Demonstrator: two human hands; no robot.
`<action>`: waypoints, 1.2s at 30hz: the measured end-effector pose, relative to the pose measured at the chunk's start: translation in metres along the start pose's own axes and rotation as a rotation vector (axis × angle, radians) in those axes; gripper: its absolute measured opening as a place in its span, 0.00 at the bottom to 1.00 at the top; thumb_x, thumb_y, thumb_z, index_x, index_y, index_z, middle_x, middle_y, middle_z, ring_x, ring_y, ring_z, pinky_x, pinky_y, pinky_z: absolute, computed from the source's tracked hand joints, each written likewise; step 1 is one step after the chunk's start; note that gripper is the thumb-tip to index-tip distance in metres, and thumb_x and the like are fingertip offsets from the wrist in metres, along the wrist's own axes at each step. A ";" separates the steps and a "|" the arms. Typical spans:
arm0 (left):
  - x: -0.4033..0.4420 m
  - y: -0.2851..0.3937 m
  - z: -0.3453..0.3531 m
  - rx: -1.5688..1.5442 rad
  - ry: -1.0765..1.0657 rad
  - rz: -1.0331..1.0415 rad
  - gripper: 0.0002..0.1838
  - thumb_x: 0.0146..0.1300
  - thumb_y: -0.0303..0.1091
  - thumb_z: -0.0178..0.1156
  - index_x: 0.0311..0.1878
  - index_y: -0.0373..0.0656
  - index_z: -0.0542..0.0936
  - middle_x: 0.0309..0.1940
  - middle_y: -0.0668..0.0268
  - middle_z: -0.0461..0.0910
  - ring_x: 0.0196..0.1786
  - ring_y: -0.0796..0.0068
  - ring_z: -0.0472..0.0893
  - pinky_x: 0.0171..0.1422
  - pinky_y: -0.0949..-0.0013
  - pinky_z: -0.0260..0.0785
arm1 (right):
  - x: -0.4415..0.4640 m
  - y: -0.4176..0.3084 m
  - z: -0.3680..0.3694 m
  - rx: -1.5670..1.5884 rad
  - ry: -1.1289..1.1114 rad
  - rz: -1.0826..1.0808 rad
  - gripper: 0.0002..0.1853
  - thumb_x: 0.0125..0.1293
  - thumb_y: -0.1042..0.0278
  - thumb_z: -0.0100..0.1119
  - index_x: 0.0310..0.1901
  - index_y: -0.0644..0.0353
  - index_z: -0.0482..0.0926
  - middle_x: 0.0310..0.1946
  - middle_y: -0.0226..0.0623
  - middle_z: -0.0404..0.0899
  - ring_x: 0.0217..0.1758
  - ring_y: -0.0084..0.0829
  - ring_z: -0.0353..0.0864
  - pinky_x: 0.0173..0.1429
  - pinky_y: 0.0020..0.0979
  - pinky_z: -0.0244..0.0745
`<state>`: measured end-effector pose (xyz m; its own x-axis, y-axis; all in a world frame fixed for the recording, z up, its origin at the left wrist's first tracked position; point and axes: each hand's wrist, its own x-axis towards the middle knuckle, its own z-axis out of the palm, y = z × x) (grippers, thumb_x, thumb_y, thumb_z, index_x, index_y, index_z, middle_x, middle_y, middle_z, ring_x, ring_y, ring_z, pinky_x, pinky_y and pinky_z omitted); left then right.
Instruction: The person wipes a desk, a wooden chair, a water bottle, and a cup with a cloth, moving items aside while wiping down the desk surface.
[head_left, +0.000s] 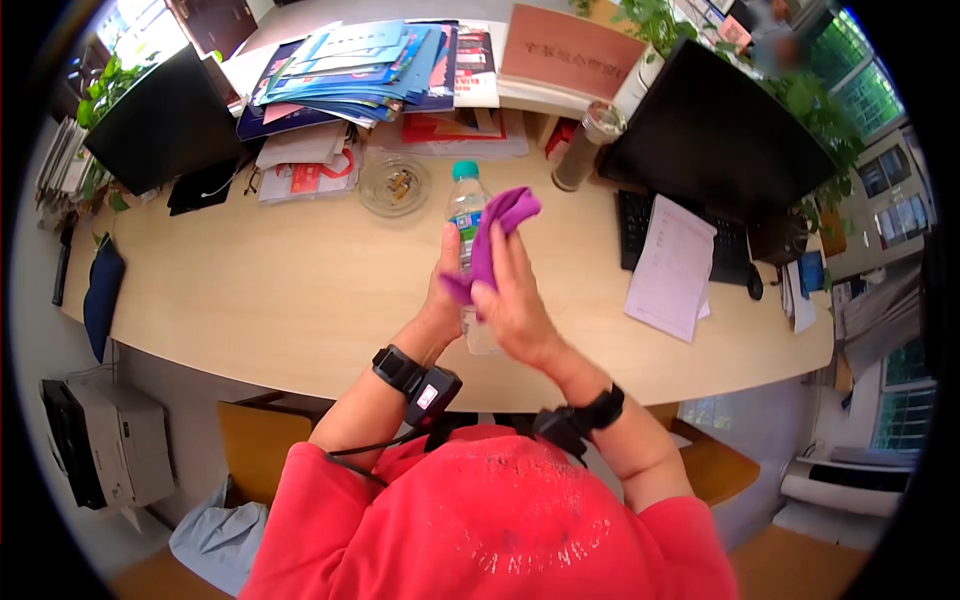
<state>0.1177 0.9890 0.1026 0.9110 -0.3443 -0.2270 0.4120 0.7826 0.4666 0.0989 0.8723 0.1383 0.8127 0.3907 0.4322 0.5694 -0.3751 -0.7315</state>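
One clear bottle (pixel 466 200), teal cap (pixel 465 171), blue-green label (pixel 464 222), mid worktop (pixel 290 270) | left hand (pixel 442 300): holding bottle's left side | right hand (pixel 515 308): holding crumpled purple cloth (pixel 484 257) against bottle's right

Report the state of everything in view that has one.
Bottle: capped, held in the left hand
Purple cloth: crumpled, under the right hand, against the bottle
Left monitor: dark
Right monitor: dark
Ashtray: butts inside
Tumbler: upright
Keyboard: partly covered by papers
Document pile: unevenly stacked
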 end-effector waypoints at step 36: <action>-0.040 0.001 0.036 0.121 0.048 0.266 0.31 0.71 0.59 0.37 0.67 0.46 0.62 0.60 0.64 0.70 0.59 0.70 0.74 0.63 0.63 0.68 | 0.019 -0.011 -0.021 -0.183 -0.098 -0.223 0.30 0.58 0.72 0.50 0.64 0.68 0.62 0.69 0.52 0.55 0.75 0.56 0.45 0.74 0.46 0.46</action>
<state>0.0822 0.9851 0.1435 0.9867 -0.1082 -0.1214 0.1602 0.7737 0.6129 0.1112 0.8660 0.1656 0.6547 0.5559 0.5122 0.7523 -0.4132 -0.5131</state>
